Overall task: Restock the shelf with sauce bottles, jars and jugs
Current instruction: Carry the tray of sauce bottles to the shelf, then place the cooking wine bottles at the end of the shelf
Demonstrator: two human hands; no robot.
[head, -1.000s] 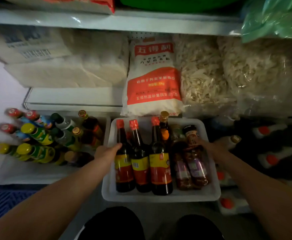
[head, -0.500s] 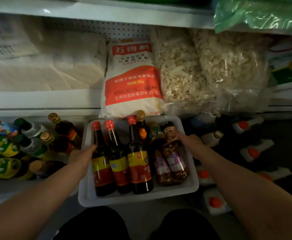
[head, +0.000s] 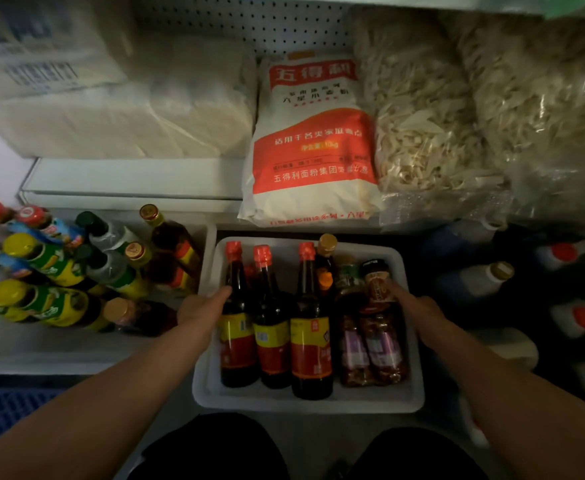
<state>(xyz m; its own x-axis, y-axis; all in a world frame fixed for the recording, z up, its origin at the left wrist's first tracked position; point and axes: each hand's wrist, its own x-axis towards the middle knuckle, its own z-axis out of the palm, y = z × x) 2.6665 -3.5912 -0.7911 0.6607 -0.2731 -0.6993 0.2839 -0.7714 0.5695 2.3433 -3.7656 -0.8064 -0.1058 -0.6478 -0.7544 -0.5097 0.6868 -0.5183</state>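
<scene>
Sauce bottles [head: 310, 327] in tray [head: 305, 401], red-yellow labels

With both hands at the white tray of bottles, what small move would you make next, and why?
Probably slide the tray forward under the flour bag. The left hand and right hand flank its sides, its bottles stand upright, and the front rim overhangs the shelf edge.

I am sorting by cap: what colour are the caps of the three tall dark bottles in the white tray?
Red, on all three tall bottles, seen in the head view.
</scene>
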